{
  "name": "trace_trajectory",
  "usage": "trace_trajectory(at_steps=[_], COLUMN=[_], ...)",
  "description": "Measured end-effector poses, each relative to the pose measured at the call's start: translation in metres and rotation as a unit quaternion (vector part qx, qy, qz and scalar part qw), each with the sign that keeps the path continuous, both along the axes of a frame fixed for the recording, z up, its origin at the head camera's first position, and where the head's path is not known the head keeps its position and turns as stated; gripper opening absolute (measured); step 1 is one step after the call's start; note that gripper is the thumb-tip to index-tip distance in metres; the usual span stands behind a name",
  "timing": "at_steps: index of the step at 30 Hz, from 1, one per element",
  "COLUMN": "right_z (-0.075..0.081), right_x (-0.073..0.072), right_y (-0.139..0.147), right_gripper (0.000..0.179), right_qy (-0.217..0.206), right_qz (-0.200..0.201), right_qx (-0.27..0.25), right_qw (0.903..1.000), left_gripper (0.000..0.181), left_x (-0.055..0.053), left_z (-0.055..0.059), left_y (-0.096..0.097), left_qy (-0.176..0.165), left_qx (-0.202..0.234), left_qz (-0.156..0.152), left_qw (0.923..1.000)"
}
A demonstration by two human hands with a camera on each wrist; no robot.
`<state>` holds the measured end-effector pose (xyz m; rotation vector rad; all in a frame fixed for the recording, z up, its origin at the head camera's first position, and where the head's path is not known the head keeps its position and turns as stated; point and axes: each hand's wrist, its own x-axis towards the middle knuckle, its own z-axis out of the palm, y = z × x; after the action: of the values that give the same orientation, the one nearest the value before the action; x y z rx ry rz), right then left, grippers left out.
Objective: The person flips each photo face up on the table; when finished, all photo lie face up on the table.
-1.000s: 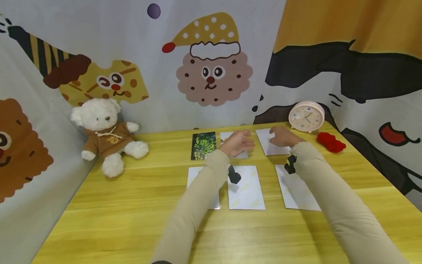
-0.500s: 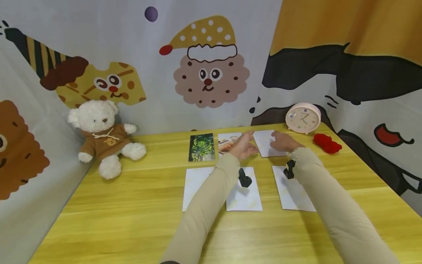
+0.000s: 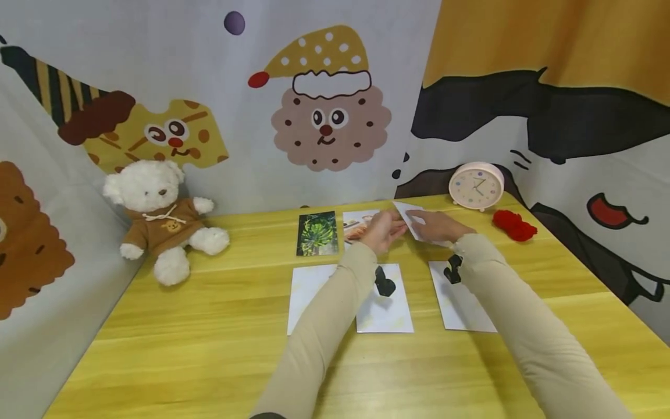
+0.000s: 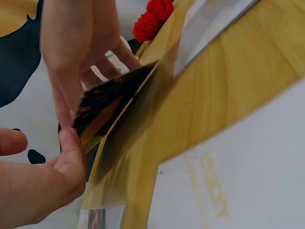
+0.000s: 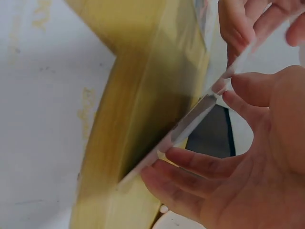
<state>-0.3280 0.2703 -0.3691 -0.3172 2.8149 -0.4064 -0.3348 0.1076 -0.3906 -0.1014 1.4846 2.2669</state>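
Note:
In the head view my right hand holds a photo card at the back of the table, tilted up off the wood. Its white back faces my right palm; the left wrist view catches its dark picture side. Fingers of my left hand touch the card's raised left end, while the left thumb stands apart. Under and beside my left hand lies a food photo, partly covered. A green plant photo lies to its left, picture up.
Three cards lie white side up in the front row: a left card, a middle card and a right card, partly behind the sleeves. A pink clock, red yarn bundle and white teddy bear stand around.
The card under my right hand lay flat before; now its left side is raised and tilted. My left hand has moved right, off the food photo's middle, to meet the card.

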Motion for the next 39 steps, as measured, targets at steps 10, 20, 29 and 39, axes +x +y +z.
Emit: trace_trajectory(at_steps=[10, 20, 29, 39], right_z=[0.010, 0.020, 0.028, 0.040], right_x=[0.003, 0.000, 0.000, 0.005], right_y=[-0.007, -0.011, -0.014, -0.014], right_gripper=[0.054, 0.052, 0.049, 0.052], right_qy=[-0.003, -0.008, 0.013, 0.020], right_qz=[-0.012, -0.033, -0.030, -0.056], right_qx=[-0.047, -0.159, -0.219, -0.258], right_qw=[0.9988, 0.9867, 0.9751, 0.9642], left_gripper=[0.046, 0.044, 0.046, 0.046], left_x=[0.001, 0.005, 0.004, 0.007], left_z=[-0.007, -0.003, 0.007, 0.012], left_y=[-0.002, -0.003, -0.001, 0.000], left_qy=[0.062, 0.066, 0.083, 0.133], left_qx=[-0.049, -0.018, -0.042, -0.074], left_qz=[-0.013, -0.007, -0.004, -0.014], left_qw=[0.9968, 0.9977, 0.9957, 0.9882])
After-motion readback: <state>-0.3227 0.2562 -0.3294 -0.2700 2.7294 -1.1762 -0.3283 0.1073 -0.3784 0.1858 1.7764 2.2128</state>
